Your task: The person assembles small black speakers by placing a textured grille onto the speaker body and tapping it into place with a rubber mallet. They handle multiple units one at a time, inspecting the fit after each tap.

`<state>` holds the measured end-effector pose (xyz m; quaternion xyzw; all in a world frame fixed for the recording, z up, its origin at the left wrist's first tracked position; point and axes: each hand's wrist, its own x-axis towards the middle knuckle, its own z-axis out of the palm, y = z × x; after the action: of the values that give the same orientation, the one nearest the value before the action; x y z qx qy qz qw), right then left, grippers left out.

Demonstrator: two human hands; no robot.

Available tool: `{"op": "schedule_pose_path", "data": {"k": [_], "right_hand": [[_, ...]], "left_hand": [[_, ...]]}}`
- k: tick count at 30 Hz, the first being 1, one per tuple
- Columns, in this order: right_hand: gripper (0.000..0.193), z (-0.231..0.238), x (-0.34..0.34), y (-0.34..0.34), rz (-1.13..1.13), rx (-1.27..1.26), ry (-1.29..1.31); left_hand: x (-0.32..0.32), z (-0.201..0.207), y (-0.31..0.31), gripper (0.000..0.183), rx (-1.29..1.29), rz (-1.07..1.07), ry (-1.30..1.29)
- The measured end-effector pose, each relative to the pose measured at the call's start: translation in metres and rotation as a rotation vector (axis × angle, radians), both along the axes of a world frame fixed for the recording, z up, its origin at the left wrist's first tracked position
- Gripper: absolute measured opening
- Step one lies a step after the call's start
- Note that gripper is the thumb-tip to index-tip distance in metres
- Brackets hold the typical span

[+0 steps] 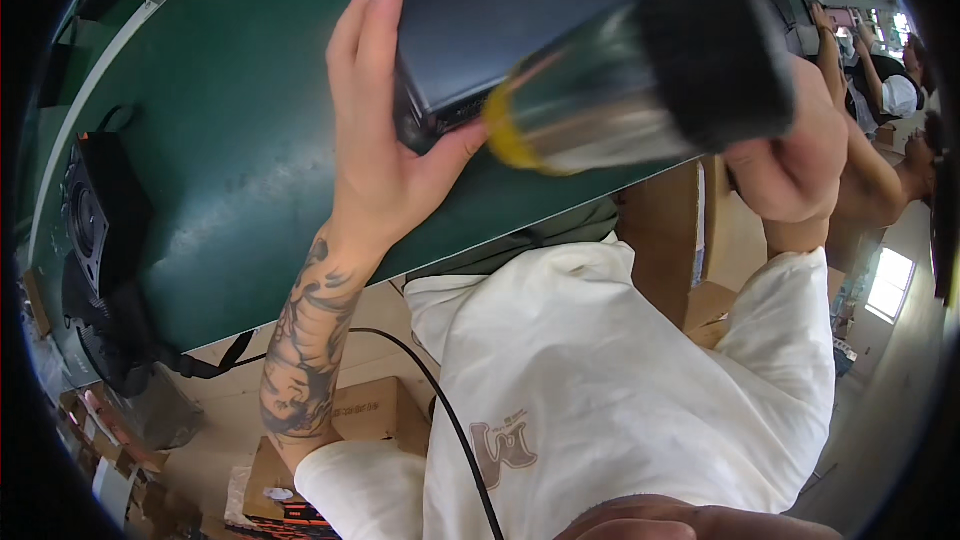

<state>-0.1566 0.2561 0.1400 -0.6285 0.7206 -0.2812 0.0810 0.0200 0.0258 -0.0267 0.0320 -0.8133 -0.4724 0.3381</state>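
Note:
A dark, flat-topped box (pixel 500 15) with a smooth bluish-black surface lies on the green table. My left hand (pixel 385 130) grips its near left corner, fingers stretched along the left side and thumb along the near edge. At the right, my right hand (pixel 795 155) is closed in a fist round a motion-blurred cylindrical tool (pixel 600 90) with a silvery body, a yellow ring at its tip and a wide black end. The tool's yellow tip overlaps the box's near edge in this view, beside my left thumb; whether they touch, I cannot tell.
A black speaker-like box (pixel 95 205) stands at the green table's (pixel 230 160) left edge. Cardboard boxes (pixel 375 410) sit below the table, and a black cable (pixel 430 390) runs across my front. Another person's arm (pixel 830 50) shows at the far right.

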Motion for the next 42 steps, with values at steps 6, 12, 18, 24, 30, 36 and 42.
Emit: {"op": "schedule_pose_path", "data": {"k": [6, 12, 18, 24, 30, 36, 42], "right_hand": [[0.028, 0.008, 0.026, -0.051, 0.186, 0.195, 0.116], [0.026, 0.012, 0.017, -0.05, 0.219, 0.113, 0.122], [0.024, 0.012, 0.009, -0.053, 0.335, 0.03, 0.094], [0.029, 0.02, 0.014, -0.062, 0.248, 0.294, 0.1], [0.026, 0.014, 0.02, -0.014, -0.319, -0.079, 0.068], [0.025, 0.007, 0.011, -0.019, -0.047, -0.021, 0.148], [0.024, -0.001, 0.005, 0.001, -0.486, 0.041, -0.185]], "left_hand": [[-0.004, 0.006, 0.003, 0.099, -0.028, 0.012, -0.024], [-0.008, -0.003, 0.01, 0.086, 0.588, -0.203, -0.031], [0.0, 0.002, 0.006, 0.071, 0.111, -0.043, -0.106], [0.004, 0.011, 0.009, 0.056, 0.02, 0.018, -0.227], [0.004, -0.017, 0.008, 0.045, 0.116, -0.02, -0.053], [0.016, -0.01, -0.006, 0.045, -0.182, -0.062, -0.246], [-0.001, 0.009, -0.005, 0.098, -0.153, -0.008, 0.019]]}}
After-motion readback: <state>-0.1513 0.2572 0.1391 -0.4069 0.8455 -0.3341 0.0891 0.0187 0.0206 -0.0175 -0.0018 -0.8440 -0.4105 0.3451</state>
